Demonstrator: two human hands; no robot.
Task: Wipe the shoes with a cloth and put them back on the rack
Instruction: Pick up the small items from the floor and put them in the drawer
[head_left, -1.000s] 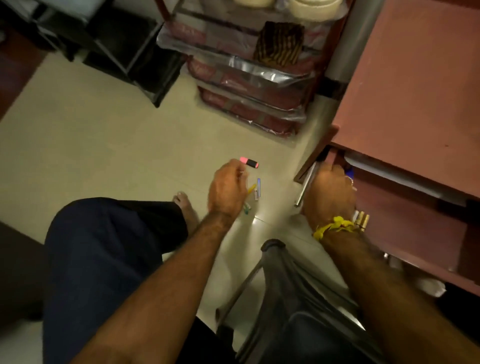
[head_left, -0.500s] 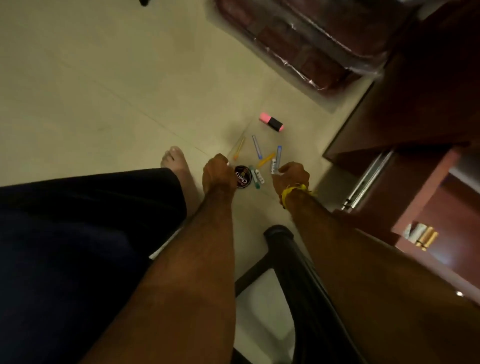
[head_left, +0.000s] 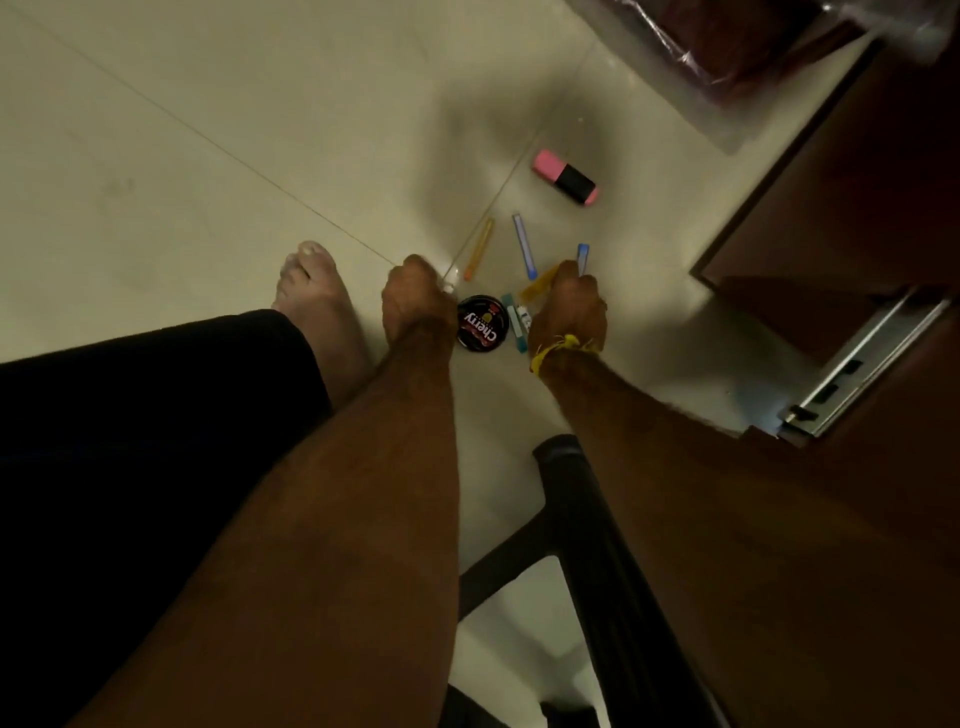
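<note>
On the floor, round black "Cherry" polish tin between two curled grips, contents unclear

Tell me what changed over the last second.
The right hand left the drawer and came down to the floor, beside the left hand. Both now reach among the scattered pens by the polish tin. The pink highlighter stayed put.

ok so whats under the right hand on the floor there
The right hand grips a yellow pen. Sticking out from beneath it are a blue-capped tube and a white-and-teal tube beside the polish tin. Whatever lies under the palm is covered.
</note>
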